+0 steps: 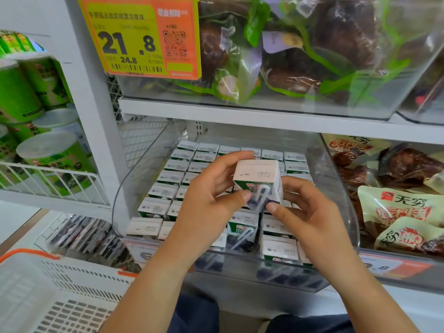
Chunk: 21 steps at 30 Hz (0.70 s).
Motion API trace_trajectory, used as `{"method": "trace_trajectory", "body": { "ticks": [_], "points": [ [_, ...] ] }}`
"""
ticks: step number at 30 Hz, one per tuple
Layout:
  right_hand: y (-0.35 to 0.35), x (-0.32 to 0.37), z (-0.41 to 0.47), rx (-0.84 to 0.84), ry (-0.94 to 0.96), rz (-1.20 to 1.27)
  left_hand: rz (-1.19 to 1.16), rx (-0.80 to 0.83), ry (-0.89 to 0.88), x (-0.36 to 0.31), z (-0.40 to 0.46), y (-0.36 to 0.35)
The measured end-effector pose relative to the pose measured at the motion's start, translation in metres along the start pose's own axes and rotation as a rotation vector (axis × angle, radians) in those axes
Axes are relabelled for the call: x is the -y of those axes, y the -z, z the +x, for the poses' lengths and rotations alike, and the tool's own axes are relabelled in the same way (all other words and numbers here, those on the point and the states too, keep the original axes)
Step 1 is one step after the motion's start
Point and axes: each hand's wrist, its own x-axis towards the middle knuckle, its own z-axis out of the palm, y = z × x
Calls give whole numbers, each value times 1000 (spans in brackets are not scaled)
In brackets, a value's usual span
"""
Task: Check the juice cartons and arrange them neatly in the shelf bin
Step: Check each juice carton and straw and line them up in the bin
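held carton: one small juice carton [257, 182], white top, green/white side w/ a wrapped straw on the face toward the camera; lifted above the bin, tilted a bit, not touching the rows below.
left hand: left hand [211, 200] grips the carton from its left side; fingers curl over the top back edge, thumb presses the front face near the straw.
right hand: right hand [304, 210] pinches the carton's lower right corner; thumb tip at the bottom of the straw, other fingers curled behind the right side (partly hidden by the carton).
bin: clear plastic shelf bin [134, 179] on the middle shelf, front wall low and facing the person.
cartons in bin: rows of cartons [171, 177] stand upright, tops up, packed side by side from back to front; one carton [242, 233] near the front centre sits tilted, showing its straw side, not level w/ its neighbours.
above: another clear bin [276, 109] w/ green-trimmed snack bags; yellow/orange price tag [141, 37] reading 21.8 on its front.
right: bagged snacks [396, 212], cream/red packs, in the next bin.
left: green cans [55, 152] on a white wire rack.
bottom left: white basket [55, 296] w/ orange handle, near the person's left forearm.
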Motion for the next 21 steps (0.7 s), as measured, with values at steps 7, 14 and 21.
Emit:
{"method": "trace_trajectory", "body": {
  "ticks": [7,14,21],
  "points": [
    [0,1,-1,-150,142,-182,5,-2,58,1,-1,-2],
    [-1,-2,-6,-195,359,-583,-90,38,213,2,0,-3],
    [-5,10,-5,-100,111,-245,-230,-99,247,2,0,-2]
  ]
}}
